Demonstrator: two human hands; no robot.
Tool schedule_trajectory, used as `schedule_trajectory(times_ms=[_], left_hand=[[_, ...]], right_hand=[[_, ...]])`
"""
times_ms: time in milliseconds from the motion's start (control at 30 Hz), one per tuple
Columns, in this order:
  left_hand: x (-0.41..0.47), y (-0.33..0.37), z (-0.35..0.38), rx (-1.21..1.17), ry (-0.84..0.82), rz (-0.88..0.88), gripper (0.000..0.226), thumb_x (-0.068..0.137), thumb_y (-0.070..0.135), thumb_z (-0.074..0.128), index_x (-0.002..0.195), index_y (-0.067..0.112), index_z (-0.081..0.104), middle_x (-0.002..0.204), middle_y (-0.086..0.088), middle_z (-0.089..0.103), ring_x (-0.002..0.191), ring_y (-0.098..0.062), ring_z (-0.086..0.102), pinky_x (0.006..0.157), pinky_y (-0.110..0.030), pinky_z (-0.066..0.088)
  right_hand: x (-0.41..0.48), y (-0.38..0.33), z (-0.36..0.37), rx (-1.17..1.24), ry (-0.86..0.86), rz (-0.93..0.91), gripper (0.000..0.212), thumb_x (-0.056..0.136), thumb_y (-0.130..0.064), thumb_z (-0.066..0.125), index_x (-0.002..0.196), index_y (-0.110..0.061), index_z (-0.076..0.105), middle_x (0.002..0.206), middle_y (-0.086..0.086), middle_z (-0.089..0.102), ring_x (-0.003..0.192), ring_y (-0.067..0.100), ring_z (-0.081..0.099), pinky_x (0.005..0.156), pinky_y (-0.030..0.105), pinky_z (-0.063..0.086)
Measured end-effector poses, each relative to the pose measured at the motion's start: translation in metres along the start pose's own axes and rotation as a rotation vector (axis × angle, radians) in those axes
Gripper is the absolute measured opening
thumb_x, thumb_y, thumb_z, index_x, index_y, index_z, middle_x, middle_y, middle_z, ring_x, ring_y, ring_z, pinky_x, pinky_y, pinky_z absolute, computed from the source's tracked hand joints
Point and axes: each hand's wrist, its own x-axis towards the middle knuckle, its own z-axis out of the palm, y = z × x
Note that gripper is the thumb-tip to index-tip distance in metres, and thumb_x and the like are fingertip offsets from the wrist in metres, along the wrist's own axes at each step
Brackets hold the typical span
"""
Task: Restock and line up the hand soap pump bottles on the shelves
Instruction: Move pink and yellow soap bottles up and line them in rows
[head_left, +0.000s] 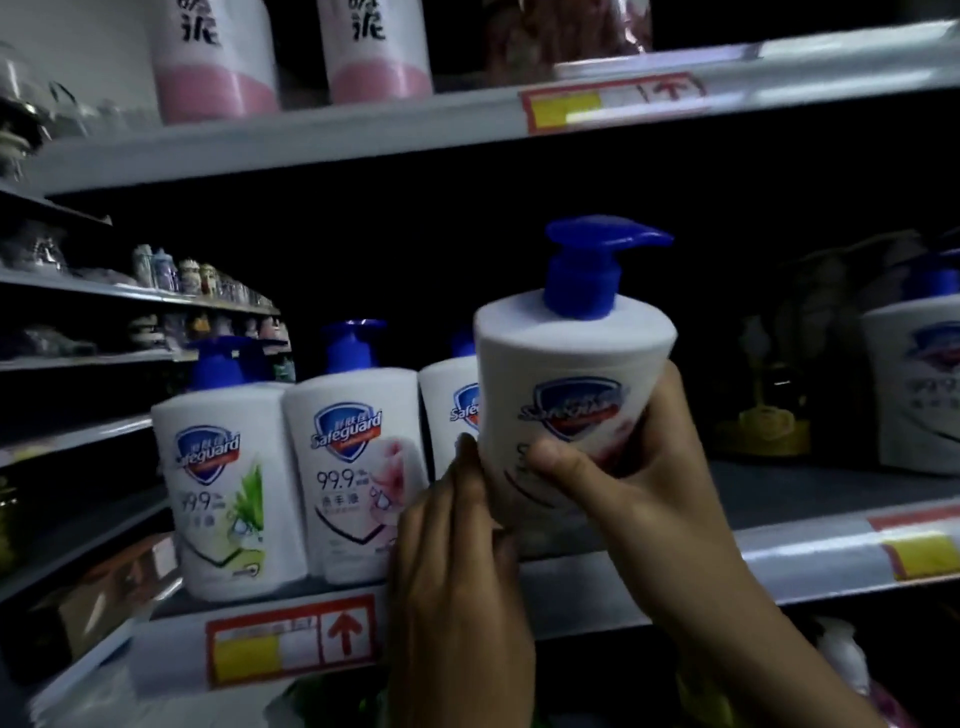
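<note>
1. Pump bottle (571, 384): white, blue pump, spout to the right, close to upright, in front of the middle shelf (779, 561) and above its front edge.
2. Base hidden behind both hands; cannot tell whether resting on the shelf or lifted clear.
3. Right hand (639, 483): wrapped round the lower right of the pump bottle, thumb laid across the front label, fingers curled behind. Forearm coming up from bottom right.
4. Left hand (457, 551): fingers straight and pressed together, pointing up, flat against the lower left side of the pump bottle. No curl, no pinch.
5. Left of the hands, in a row on the same shelf: green-label bottle (223, 493), pink-label bottle (358, 478) touching it, third bottle (447, 410) half hidden behind the pump bottle.
6. Far bottle (914, 384) at the right end, well apart, blurred.
7. Price tag (291, 642) with red arrow on the shelf edge, below the row.
</note>
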Motion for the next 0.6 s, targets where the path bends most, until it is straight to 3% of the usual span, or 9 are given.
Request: schedule_trajectory(times_ms=[67, 167, 333, 467, 533, 600], left_hand=[[-0.002, -0.004, 0.003, 0.004, 0.01, -0.054, 0.056, 0.079, -0.004, 0.068, 0.134, 0.002, 0.053, 0.13, -0.016, 0.059, 0.122, -0.034, 0.054, 0.099, -0.053, 0.042], [-0.008, -0.007, 0.007, -0.018, 0.028, -0.141, 0.054, 0.077, 0.004, 0.058, 0.131, -0.003, 0.054, 0.132, -0.021, 0.056, 0.121, -0.04, 0.053, 0.098, -0.054, 0.036], [-0.015, -0.009, 0.01, 0.054, -0.003, -0.117, 0.051, 0.085, 0.011, 0.05, 0.135, -0.002, 0.05, 0.136, -0.017, 0.055, 0.12, -0.038, 0.055, 0.092, -0.05, 0.045], [-0.015, -0.012, 0.005, 0.065, -0.05, -0.092, 0.06, 0.081, 0.007, 0.052, 0.14, 0.004, 0.046, 0.146, -0.013, 0.044, 0.137, -0.02, 0.026, 0.105, -0.045, 0.022], [-0.017, -0.015, 0.005, 0.067, -0.069, -0.068, 0.056, 0.087, 0.011, 0.042, 0.142, 0.006, 0.043, 0.148, -0.012, 0.041, 0.137, -0.022, 0.029, 0.106, -0.041, 0.026], [-0.02, -0.018, 0.006, 0.06, -0.115, -0.027, 0.057, 0.087, 0.012, 0.042, 0.144, 0.006, 0.041, 0.149, -0.012, 0.04, 0.136, -0.029, 0.038, 0.105, -0.041, 0.038]], right_hand=[[0.005, 0.007, 0.01, -0.029, -0.052, 0.019, 0.05, 0.075, -0.007, 0.074, 0.116, -0.015, 0.046, 0.1, -0.012, 0.067, 0.094, 0.005, 0.067, 0.072, 0.017, 0.055], [0.0, 0.021, 0.018, -0.068, -0.065, 0.064, 0.055, 0.071, -0.011, 0.074, 0.118, -0.012, 0.044, 0.098, -0.013, 0.068, 0.091, 0.002, 0.068, 0.07, 0.016, 0.054], [0.002, 0.025, 0.021, -0.174, -0.112, 0.173, 0.066, 0.07, -0.027, 0.069, 0.129, -0.027, 0.038, 0.106, -0.015, 0.067, 0.095, 0.002, 0.068, 0.07, 0.015, 0.055], [0.011, 0.022, 0.02, -0.158, -0.089, 0.318, 0.048, 0.08, -0.035, 0.063, 0.125, -0.034, 0.047, 0.116, -0.006, 0.064, 0.099, 0.009, 0.067, 0.071, 0.025, 0.058], [0.014, 0.021, 0.02, -0.154, -0.063, 0.376, 0.035, 0.093, -0.031, 0.054, 0.127, -0.031, 0.051, 0.122, 0.001, 0.062, 0.099, 0.014, 0.068, 0.069, 0.024, 0.057], [0.017, 0.021, 0.019, -0.105, -0.054, 0.42, 0.031, 0.098, -0.029, 0.047, 0.128, -0.028, 0.053, 0.115, -0.001, 0.069, 0.093, 0.012, 0.071, 0.062, 0.019, 0.055]])
